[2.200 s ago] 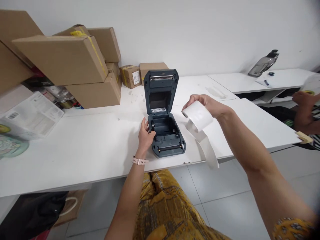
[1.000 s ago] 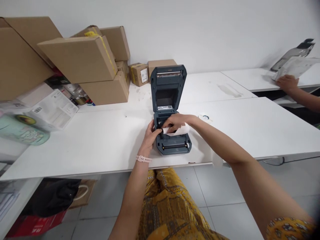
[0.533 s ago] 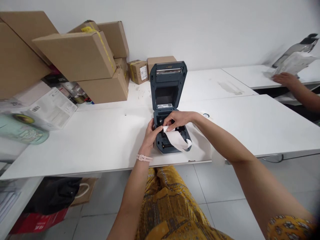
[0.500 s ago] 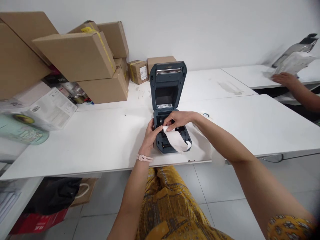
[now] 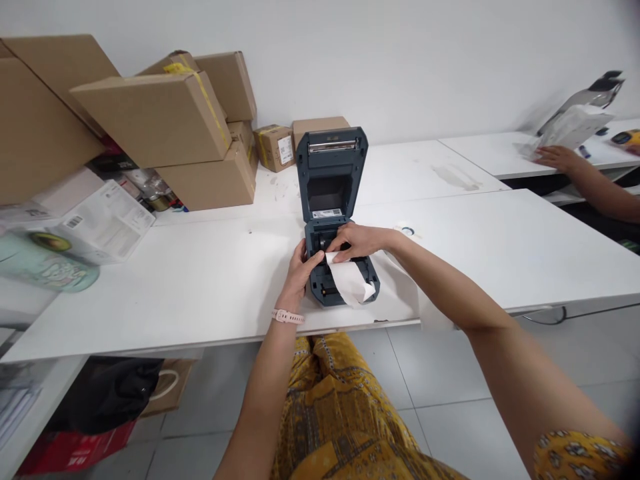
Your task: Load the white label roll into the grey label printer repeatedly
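A dark blue-grey label printer (image 5: pixel 331 168) stands on the white table with its lid tipped fully back. Inside its lower half lies a small white paper roll (image 5: pixel 334 257), whose loose paper strip (image 5: pixel 351 281) hangs over the front and curls at the end. My right hand (image 5: pixel 359 240) reaches in from the right, its fingers closed on the roll from above. Wrapped round the printer's left side is my left hand (image 5: pixel 299 272), thumb against the roll's left end. The fingers partly hide the roll and its holder.
Cardboard boxes (image 5: pixel 150 123) are piled at the back left, beside a white box (image 5: pixel 107 217) and a mint-green bottle (image 5: pixel 55 267). At the far right another person's hand (image 5: pixel 559 159) touches a clear plastic packet (image 5: pixel 575 127). The table's front edge (image 5: pixel 200 341) runs close below the printer.
The view has shifted slightly. My hands keep the same hold on the printer and roll. The strip's curled end has moved a little. At the right, the other person's hand has shifted slightly.
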`<state>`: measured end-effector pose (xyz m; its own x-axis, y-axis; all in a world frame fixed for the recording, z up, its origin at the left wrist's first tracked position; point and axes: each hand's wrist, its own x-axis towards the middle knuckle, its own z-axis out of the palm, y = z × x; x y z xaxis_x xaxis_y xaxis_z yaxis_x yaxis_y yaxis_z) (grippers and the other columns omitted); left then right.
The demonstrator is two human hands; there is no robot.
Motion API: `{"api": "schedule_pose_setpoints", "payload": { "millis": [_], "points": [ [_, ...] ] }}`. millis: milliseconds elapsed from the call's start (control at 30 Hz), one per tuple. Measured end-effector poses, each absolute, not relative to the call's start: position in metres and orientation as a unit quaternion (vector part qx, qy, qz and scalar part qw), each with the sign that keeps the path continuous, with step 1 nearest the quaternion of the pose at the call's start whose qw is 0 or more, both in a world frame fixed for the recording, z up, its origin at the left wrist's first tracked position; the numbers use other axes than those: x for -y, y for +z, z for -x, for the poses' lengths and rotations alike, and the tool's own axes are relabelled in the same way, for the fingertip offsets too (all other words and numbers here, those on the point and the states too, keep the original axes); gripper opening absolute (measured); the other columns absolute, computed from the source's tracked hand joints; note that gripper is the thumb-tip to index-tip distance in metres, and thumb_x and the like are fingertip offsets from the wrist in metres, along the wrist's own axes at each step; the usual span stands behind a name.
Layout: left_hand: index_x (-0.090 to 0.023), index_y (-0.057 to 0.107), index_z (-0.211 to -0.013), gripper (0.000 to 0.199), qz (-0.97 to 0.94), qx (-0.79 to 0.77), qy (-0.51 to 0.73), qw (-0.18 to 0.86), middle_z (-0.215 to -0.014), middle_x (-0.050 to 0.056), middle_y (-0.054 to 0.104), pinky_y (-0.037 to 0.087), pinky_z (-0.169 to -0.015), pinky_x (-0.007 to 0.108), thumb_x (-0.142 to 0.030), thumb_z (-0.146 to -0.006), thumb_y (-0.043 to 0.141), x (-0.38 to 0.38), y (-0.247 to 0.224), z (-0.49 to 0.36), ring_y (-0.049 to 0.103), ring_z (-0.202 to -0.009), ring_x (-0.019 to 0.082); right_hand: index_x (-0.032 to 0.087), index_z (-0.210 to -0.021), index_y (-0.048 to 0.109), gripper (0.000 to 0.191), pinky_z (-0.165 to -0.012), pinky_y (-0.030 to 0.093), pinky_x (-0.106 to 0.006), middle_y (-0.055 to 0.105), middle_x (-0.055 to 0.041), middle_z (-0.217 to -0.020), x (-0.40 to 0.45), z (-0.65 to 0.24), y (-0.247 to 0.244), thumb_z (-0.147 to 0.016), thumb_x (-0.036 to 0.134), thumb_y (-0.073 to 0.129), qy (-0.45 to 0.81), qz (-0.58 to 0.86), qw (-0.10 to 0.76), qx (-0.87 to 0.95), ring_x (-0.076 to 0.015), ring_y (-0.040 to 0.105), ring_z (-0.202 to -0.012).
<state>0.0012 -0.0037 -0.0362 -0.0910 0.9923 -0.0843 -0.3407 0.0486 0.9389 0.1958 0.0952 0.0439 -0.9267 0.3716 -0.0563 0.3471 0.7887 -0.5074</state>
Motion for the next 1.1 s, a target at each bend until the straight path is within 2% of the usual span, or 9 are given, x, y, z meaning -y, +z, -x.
{"api": "schedule_pose_setpoints", "payload": {
  "millis": [200,333,433,567,667,800,900,1000,1100],
  "points": [
    [-0.021,0.057,-0.143,0.079,-0.385,-0.471,0.581,0.541,-0.155,0.014,0.056,0.041,-0.121,0.049,-0.041,-0.073,0.087,0.001,-0.041,0.0,0.049,-0.147,0.035,0.018,-0.126,0.077,0.042,-0.1,0.045,-0.043,0.078,-0.0149,-0.123,-0.089,-0.197,0.045,-0.099,0.046,0.06,0.184,0.183,0.007,0.966,-0.0313,0.066,-0.114],
    [-0.024,0.052,-0.148,0.066,-0.475,-0.563,0.561,0.379,-0.164,0.012,0.047,0.03,-0.129,0.05,-0.045,-0.089,0.072,0.019,-0.042,0.002,0.037,-0.156,0.032,0.016,-0.134,0.071,0.039,-0.111,0.042,-0.055,0.074,-0.018,-0.13,-0.072,-0.198,0.048,-0.102,0.03,0.054,0.115,0.201,-0.002,0.973,-0.0346,0.065,-0.124],
    [-0.027,0.052,-0.149,0.05,-0.602,-0.54,0.528,0.258,-0.165,0.007,0.046,0.024,-0.132,0.049,-0.032,-0.1,0.049,0.046,-0.037,0.004,0.033,-0.159,0.025,0.015,-0.14,0.065,0.046,-0.118,0.039,-0.058,0.069,-0.0181,-0.139,-0.042,-0.208,0.048,-0.098,0.009,0.046,0.069,0.201,0.028,0.977,-0.0315,0.064,-0.132],
    [-0.029,0.05,-0.151,0.066,-0.728,-0.476,0.435,0.235,-0.162,0.003,0.051,0.018,-0.133,0.054,-0.008,-0.09,0.036,0.074,-0.027,0.004,0.033,-0.159,0.022,0.016,-0.149,0.055,0.067,-0.12,0.043,-0.053,0.056,-0.0163,-0.156,0.005,-0.228,0.038,-0.087,-0.005,0.044,0.07,0.215,0.066,0.972,-0.0275,0.056,-0.143],
    [-0.026,0.042,-0.157,0.077,-0.764,-0.459,0.374,0.256,-0.164,0.005,0.047,0.014,-0.134,0.054,-0.006,-0.083,0.04,0.079,-0.019,0.005,0.031,-0.16,0.023,0.014,-0.154,0.048,0.076,-0.12,0.044,-0.054,0.05,-0.0167,-0.161,0.027,-0.236,0.026,-0.082,-0.009,0.042,0.082,0.248,0.089,0.961,-0.0274,0.05,-0.149],
    [-0.02,0.035,-0.16,0.078,-0.794,-0.462,0.308,0.247,-0.167,0.013,0.042,0.013,-0.133,0.058,-0.015,-0.084,0.052,0.076,-0.01,0.007,0.028,-0.161,0.029,0.018,-0.153,0.05,0.075,-0.119,0.046,-0.054,0.05,-0.0137,-0.161,0.034,-0.237,0.015,-0.083,-0.008,0.041,0.081,0.269,0.125,0.951,-0.0269,0.049,-0.149],
    [-0.019,0.036,-0.16,0.08,-0.829,-0.454,0.253,0.209,-0.167,0.015,0.041,0.011,-0.132,0.062,-0.025,-0.085,0.062,0.076,-0.005,0.008,0.026,-0.161,0.034,0.019,-0.153,0.052,0.075,-0.117,0.048,-0.057,0.052,-0.0146,-0.159,0.034,-0.234,0.014,-0.083,-0.006,0.044,0.08,0.28,0.138,0.947,-0.0284,0.051,-0.148],
    [-0.018,0.04,-0.158,0.082,-0.853,-0.451,0.214,0.154,-0.166,0.017,0.042,0.007,-0.13,0.068,-0.034,-0.084,0.071,0.079,-0.003,0.004,0.026,-0.16,0.038,0.019,-0.155,0.05,0.083,-0.118,0.047,-0.058,0.052,-0.0155,-0.159,0.037,-0.233,0.018,-0.077,-0.009,0.045,0.08,0.283,0.138,0.946,-0.0283,0.049,-0.149],
    [-0.015,0.043,-0.155,0.074,-0.857,-0.463,0.209,0.087,-0.164,0.02,0.045,0.004,-0.129,0.07,-0.029,-0.087,0.067,0.084,-0.005,-0.004,0.026,-0.16,0.038,0.018,-0.154,0.05,0.081,-0.12,0.045,-0.057,0.053,-0.0162,-0.157,0.049,-0.232,0.02,-0.077,-0.007,0.047,0.064,0.284,0.123,0.949,-0.0286,0.051,-0.148]
  ]
}}
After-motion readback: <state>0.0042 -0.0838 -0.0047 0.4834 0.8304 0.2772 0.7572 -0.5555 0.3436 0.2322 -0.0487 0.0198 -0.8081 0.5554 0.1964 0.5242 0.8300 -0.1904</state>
